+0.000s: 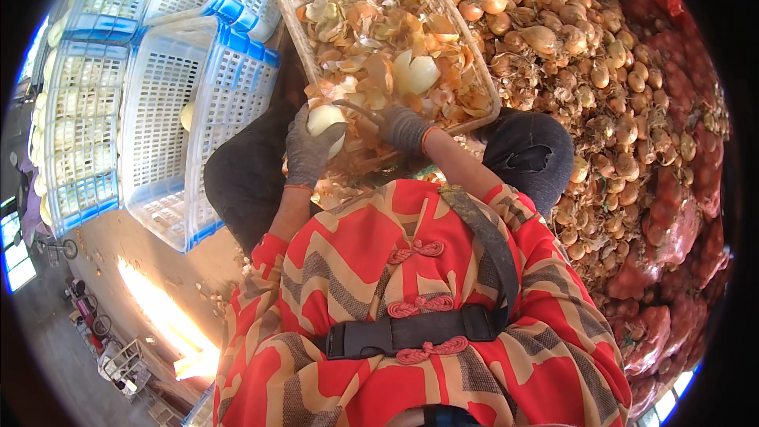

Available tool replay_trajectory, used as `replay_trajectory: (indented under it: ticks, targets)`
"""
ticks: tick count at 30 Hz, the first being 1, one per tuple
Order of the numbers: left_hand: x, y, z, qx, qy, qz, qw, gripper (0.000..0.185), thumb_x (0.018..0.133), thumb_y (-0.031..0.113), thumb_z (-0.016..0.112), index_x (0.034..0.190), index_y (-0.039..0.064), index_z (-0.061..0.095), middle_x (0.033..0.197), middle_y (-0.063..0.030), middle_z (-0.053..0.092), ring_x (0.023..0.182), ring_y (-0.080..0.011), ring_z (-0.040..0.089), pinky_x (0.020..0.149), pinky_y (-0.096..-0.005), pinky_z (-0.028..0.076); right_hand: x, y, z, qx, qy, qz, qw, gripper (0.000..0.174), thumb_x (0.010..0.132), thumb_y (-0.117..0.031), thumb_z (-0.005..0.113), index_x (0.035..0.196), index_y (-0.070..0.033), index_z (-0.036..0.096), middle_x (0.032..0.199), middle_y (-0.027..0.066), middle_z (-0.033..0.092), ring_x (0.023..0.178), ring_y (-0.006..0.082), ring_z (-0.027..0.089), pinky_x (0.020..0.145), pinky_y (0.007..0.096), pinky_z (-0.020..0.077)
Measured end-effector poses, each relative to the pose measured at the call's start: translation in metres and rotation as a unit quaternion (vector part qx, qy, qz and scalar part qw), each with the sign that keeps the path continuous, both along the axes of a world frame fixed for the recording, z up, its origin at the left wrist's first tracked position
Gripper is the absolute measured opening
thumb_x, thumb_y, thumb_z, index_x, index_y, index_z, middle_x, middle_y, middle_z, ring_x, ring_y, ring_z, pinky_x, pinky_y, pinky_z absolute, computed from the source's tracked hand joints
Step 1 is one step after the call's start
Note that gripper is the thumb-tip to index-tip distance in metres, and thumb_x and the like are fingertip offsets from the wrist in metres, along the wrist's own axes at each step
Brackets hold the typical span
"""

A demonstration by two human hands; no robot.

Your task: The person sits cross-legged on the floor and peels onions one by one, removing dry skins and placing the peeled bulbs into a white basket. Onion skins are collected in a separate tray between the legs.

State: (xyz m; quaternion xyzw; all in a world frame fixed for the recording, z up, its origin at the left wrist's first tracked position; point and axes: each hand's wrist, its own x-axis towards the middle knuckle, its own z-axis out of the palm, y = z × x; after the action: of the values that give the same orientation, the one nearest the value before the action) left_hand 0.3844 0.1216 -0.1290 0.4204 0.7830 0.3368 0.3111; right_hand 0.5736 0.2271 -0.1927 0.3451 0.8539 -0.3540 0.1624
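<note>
My left hand (308, 151), in a grey knit glove, is closed around a peeled white onion (325, 120). In my right hand (403, 129), gloved the same way, is a knife (360, 111) whose brownish blade points left toward the onion. Part of the knife's handle is hidden by my fingers. Both hands are at the near edge of a worn plastic crate (483, 80) heaped with onion skins (356, 29). A cut-open pale onion piece (416, 73) lies on the skins, just beyond my right hand.
A white-and-blue crate (160, 148) stands tilted at my left with one peeled onion (187, 116) inside. Stacked crates of peeled onions (83, 130) are beyond it. Unpeeled onions (593, 71) are piled at right, beside red mesh sacks (670, 219). Parked cycles (95, 320) stand far left.
</note>
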Motion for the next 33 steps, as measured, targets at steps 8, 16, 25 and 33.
replay_trajectory:
  ticks: [8,16,25,33]
  targets:
    - [-0.014,-0.02,-0.004,0.064,-0.064,-0.042,0.995,0.079,0.07,0.021,0.086,0.136,0.003,0.047,0.118,-0.0149,0.062,0.101,-0.0207,0.062,0.087,-0.0333,0.052,0.001,0.023,0.023,0.109,-0.087,0.149,0.979,0.035,0.089,-0.031,0.059,0.116,-0.009,0.064,0.096,0.0183,0.068,0.097,0.0324,0.067,0.083,0.0456,0.0528]
    - [-0.007,-0.004,0.006,0.043,-0.014,-0.086,0.995,0.097,0.06,0.028,0.09,0.14,0.003,0.041,0.135,-0.0213,0.047,0.12,-0.0296,0.053,0.098,-0.0393,0.046,0.026,-0.014,0.113,0.115,0.052,-0.062,0.99,0.023,0.088,-0.024,0.059,0.106,-0.012,0.065,0.092,0.0169,0.069,0.089,0.0308,0.068,0.077,0.0452,0.053]
    - [0.012,-0.007,0.021,0.034,0.205,-0.156,0.966,0.108,0.055,0.031,0.093,0.145,0.01,0.035,0.142,-0.0238,0.035,0.126,-0.0375,0.045,0.103,-0.0437,0.043,0.024,-0.012,0.1,0.13,-0.01,-0.045,0.99,0.027,0.086,-0.019,0.058,0.112,-0.017,0.065,0.099,0.0135,0.069,0.099,0.0322,0.065,0.081,0.0451,0.0522]
    - [0.02,-0.017,0.022,0.014,0.26,-0.165,0.951,0.109,0.052,0.031,0.092,0.144,0.012,0.036,0.14,-0.025,0.038,0.125,-0.0399,0.044,0.101,-0.0468,0.043,0.03,0.029,0.006,0.103,-0.06,0.099,0.988,0.032,0.084,-0.026,0.063,0.113,-0.01,0.065,0.104,0.0167,0.068,0.099,0.0336,0.066,0.082,0.0424,0.0527]
